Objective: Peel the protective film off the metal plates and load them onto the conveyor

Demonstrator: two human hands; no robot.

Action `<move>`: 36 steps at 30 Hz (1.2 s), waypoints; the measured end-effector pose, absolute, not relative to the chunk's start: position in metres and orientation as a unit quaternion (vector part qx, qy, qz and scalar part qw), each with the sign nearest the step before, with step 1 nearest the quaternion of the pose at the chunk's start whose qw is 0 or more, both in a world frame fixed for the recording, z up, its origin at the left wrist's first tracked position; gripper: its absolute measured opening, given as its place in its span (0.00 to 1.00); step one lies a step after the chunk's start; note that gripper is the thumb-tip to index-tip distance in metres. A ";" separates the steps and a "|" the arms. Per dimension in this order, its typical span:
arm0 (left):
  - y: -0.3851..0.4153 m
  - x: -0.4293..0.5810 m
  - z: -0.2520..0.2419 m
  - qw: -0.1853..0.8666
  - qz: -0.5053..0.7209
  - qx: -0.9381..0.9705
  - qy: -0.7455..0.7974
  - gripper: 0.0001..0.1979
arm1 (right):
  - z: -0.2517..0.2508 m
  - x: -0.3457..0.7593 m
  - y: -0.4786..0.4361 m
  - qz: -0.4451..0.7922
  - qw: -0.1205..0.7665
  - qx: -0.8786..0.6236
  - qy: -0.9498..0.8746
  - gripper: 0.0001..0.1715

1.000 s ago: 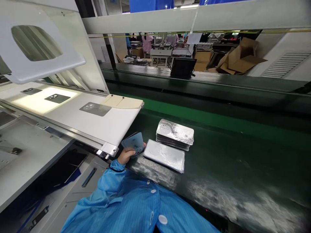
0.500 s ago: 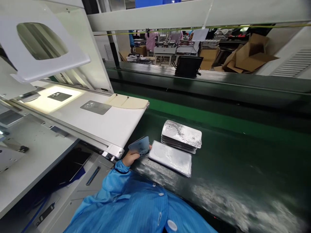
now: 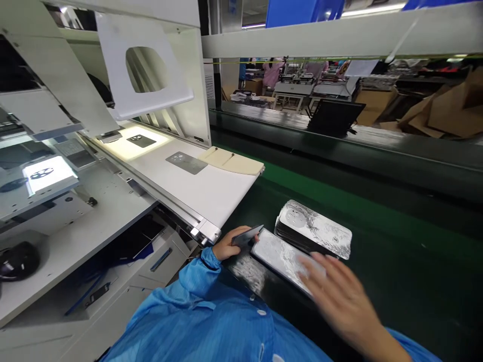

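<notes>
Green belt [image 3: 400,261], two silvery plate stacks [image 3: 317,229]

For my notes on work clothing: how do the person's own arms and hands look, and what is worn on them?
The left hand and the right hand are bare, without gloves; the right one is blurred. The left sleeve is bright blue, gathered into a snug cuff at the wrist. The right sleeve, barely in view, is the same blue. White round buttons sit on the coat.

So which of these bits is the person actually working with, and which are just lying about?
In hand: left hand holding dark cover; right hand over flat silvery pack; silvery stack beside it.
Lying about: cardboard boxes, black screen, distant workbenches.
</notes>
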State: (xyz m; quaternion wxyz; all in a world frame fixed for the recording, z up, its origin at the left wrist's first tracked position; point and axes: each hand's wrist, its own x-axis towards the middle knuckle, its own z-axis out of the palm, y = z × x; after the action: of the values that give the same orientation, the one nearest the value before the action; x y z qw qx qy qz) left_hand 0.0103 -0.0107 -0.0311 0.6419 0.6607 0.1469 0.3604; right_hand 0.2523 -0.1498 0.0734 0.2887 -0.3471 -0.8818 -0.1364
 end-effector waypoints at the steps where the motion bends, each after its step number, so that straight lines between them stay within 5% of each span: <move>1: -0.011 0.011 -0.027 0.616 0.357 0.687 0.146 0.26 | 0.073 0.243 -0.144 -0.207 0.232 -0.294 -0.904 0.19; 4: -0.016 0.013 -0.009 0.531 0.335 0.764 0.147 0.23 | 0.076 0.213 -0.125 -0.476 0.018 -0.111 -0.873 0.31; 7: -0.026 0.017 0.011 0.477 0.295 0.814 0.151 0.23 | 0.083 0.198 -0.107 -0.557 -0.066 -0.053 -0.826 0.38; 14: -0.035 0.024 0.030 0.528 0.222 0.790 0.221 0.34 | 0.096 0.226 -0.090 -0.293 0.117 -0.167 -0.934 0.26; 18: -0.031 0.028 0.029 0.657 0.198 0.711 0.157 0.34 | 0.097 0.251 -0.098 -0.288 0.112 -0.205 -0.929 0.20; 21: -0.028 0.030 0.025 0.715 0.334 0.604 0.110 0.27 | 0.101 0.274 -0.102 -0.259 0.131 -0.361 -0.886 0.14; 26: -0.027 0.033 0.002 0.672 0.483 0.534 0.175 0.18 | 0.095 0.317 -0.091 -0.058 0.134 -0.612 -0.777 0.26; 30: -0.032 0.034 -0.023 0.645 0.475 0.553 0.231 0.17 | 0.075 0.334 -0.073 0.082 0.037 -0.640 -0.763 0.24; 36: -0.036 0.027 -0.044 0.618 0.497 0.550 0.261 0.14 | 0.072 0.332 -0.051 0.099 0.068 -0.640 -0.759 0.17</move>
State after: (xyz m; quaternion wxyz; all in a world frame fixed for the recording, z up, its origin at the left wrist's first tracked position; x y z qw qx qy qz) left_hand 0.0266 -0.0355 -0.0440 0.6181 0.5503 0.2606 0.4973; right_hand 0.3315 -0.0513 0.0717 0.0680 -0.6400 -0.7589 0.0993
